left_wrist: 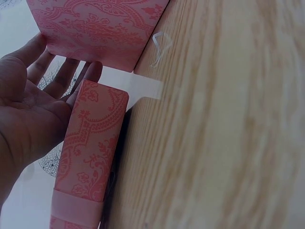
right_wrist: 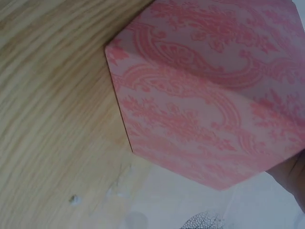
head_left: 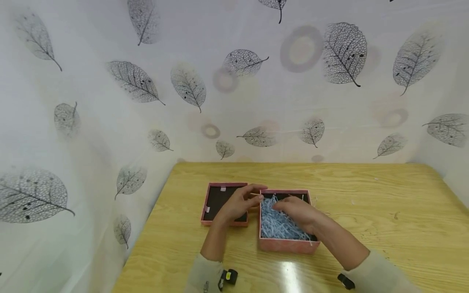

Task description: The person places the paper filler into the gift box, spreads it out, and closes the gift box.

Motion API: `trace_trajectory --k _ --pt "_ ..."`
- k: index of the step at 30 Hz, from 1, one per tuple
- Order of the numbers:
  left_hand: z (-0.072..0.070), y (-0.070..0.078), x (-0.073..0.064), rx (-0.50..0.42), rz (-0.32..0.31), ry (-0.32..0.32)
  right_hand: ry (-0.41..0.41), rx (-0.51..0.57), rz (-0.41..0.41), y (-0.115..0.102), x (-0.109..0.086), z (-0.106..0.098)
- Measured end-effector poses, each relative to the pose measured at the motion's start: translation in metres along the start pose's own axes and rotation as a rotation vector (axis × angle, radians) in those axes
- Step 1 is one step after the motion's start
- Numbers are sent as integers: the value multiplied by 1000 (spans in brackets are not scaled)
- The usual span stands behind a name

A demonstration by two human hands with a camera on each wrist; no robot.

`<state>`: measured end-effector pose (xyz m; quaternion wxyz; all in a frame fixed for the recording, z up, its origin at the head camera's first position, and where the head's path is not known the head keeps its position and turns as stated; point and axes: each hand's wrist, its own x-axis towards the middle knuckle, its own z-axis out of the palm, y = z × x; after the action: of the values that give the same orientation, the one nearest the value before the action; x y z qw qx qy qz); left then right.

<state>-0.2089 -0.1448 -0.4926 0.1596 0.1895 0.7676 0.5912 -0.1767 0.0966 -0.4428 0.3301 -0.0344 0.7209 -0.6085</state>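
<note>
A pink patterned box (head_left: 287,245) sits on the table, filled with pale blue shredded paper (head_left: 278,226). My right hand (head_left: 302,213) reaches into it from the right, fingertips down at the paper and partly hidden. In the right wrist view the box's outer walls (right_wrist: 186,109) cover most of that hand. At the box's left wall is my left hand (head_left: 239,202), its fingers loosely extended and fingertips at the rim. Under the left forearm lies the matching lid (head_left: 223,203), dark inside up; its pink side (left_wrist: 93,138) shows close to the palm in the left wrist view.
The wooden table (head_left: 366,195) carries small paper scraps (head_left: 395,215) to the right of the box. One white shred (left_wrist: 159,47) lies beside the box. A leaf-printed curtain (head_left: 256,101) hangs behind the table and along its left.
</note>
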Motion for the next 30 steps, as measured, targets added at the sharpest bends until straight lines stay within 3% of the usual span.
trace_trajectory --k 10,13,17,20,25,27,30 --pt "0 2 -1 -28 -4 5 -36 -25 -148 -20 -30 -25" --pt "0 3 -2 -32 -11 4 16 6 -198 -20 -38 -34" --pt "4 7 -3 -69 -32 6 185 110 -298 -7 -47 -41" --pt "15 17 -6 -102 -95 74 320 132 -347 10 -51 -42" --pt "47 36 -21 -53 -186 256 390 41 -301 35 -60 -38" --pt "61 40 -32 -42 -197 284 381 22 -268 43 -65 -34" --pt "78 45 -49 -74 -199 261 356 -6 -213 54 -73 -27"
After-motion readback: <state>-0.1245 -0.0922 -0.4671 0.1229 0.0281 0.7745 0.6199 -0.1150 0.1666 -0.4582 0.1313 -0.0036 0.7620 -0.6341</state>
